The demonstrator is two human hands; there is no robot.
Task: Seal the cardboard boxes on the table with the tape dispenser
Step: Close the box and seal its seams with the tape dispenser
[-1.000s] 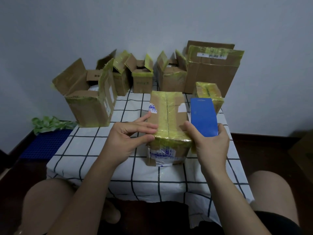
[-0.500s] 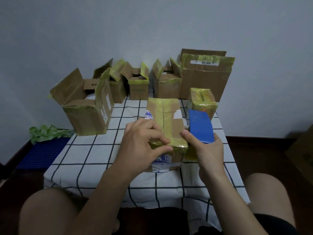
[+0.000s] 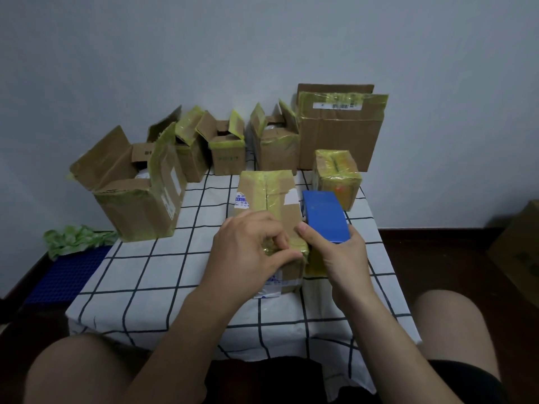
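A closed cardboard box with yellowish tape along its top seam stands in the middle of the checked table. My left hand lies on the box's near top edge, fingers curled and pinching the tape end there. My right hand grips the blue tape dispenser, which sits against the box's right side. A small taped box stands just behind the dispenser.
Several open-flapped boxes line the back of the table: a large one at the left, smaller ones in the middle, a tall one at the right. Green stuff lies on a blue mat on the floor at the left.
My left hand slid from the box's left side onto its near top edge and closed on the tape. The dispenser dropped lower beside the box.
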